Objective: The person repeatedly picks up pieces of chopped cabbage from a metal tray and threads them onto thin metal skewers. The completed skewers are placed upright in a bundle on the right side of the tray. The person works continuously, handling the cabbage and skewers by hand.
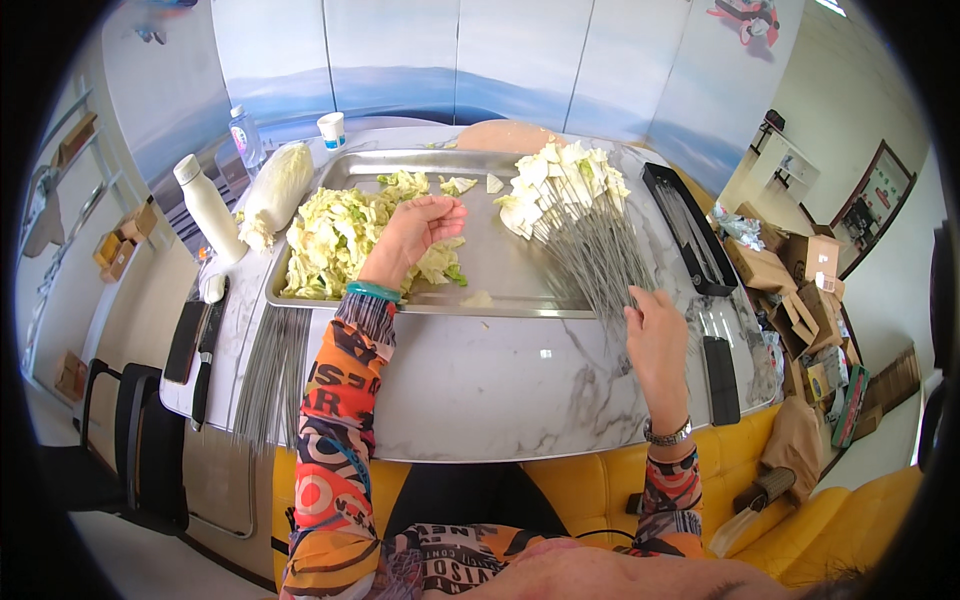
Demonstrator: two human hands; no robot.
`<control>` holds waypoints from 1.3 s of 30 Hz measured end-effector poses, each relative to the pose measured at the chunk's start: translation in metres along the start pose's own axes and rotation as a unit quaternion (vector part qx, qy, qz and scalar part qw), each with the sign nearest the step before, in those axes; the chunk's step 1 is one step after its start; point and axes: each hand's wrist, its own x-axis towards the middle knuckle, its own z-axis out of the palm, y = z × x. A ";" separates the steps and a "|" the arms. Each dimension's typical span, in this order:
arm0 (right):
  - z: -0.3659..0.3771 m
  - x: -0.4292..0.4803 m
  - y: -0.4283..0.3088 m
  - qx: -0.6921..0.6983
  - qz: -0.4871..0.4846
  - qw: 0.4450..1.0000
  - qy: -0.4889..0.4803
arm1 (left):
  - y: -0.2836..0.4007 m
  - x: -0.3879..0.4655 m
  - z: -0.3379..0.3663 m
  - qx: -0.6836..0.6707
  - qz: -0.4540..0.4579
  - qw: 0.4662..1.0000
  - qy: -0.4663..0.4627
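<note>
My left hand is above the metal tray, its fingers curled together and its thumb laid along them. Nothing shows in it, though the inside of the fingers is partly hidden. Under and beside it lies a heap of pale green cut cabbage leaves. At the right end of the tray, a pile of whiter cabbage pieces is threaded on many thin metal skewers. My right hand pinches the near ends of these skewers between thumb and fingers, beyond the tray's front rim.
More bare skewers overhang the front edge at left, beside a knife and a phone. A whole cabbage, a white bottle and a paper cup stand behind. At right are a black box and a dark phone.
</note>
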 end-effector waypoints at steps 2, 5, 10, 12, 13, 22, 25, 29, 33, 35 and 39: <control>-0.003 -0.002 -0.007 0.001 -0.020 1.000 0.019 | -0.001 0.001 -0.005 0.002 0.011 1.000 0.005; -0.004 -0.006 -0.021 0.080 -0.037 0.996 0.017 | 0.000 -0.002 0.000 0.020 0.028 0.999 0.015; 0.013 -0.012 -0.054 0.212 -0.090 0.973 -0.032 | 0.000 -0.003 -0.001 0.046 0.043 0.998 0.001; 0.024 -0.012 -0.066 0.256 -0.114 0.958 -0.056 | -0.003 0.000 0.000 0.056 0.055 0.997 -0.002; 0.028 -0.012 -0.073 0.265 -0.128 0.954 -0.061 | -0.003 -0.002 0.004 0.063 0.062 0.996 -0.008; 0.100 0.017 -0.115 0.434 -0.103 0.883 -0.145 | 0.072 -0.048 0.029 0.252 0.144 0.957 0.008; 0.112 0.029 -0.116 0.489 -0.028 0.850 -0.192 | 0.125 -0.088 0.003 0.508 0.169 0.837 0.112; 0.106 0.040 -0.123 0.527 0.043 0.809 -0.256 | 0.160 -0.167 -0.087 0.693 0.051 0.678 0.239; 0.112 0.043 -0.128 0.557 0.073 0.782 -0.271 | 0.128 -0.218 -0.156 0.707 -0.155 0.654 0.220; 0.113 0.045 -0.126 0.554 0.064 0.785 -0.270 | 0.112 -0.226 -0.165 0.755 -0.162 0.599 0.211; 0.117 0.043 -0.121 0.545 0.059 0.792 -0.270 | 0.096 -0.225 -0.167 0.776 -0.178 0.560 0.229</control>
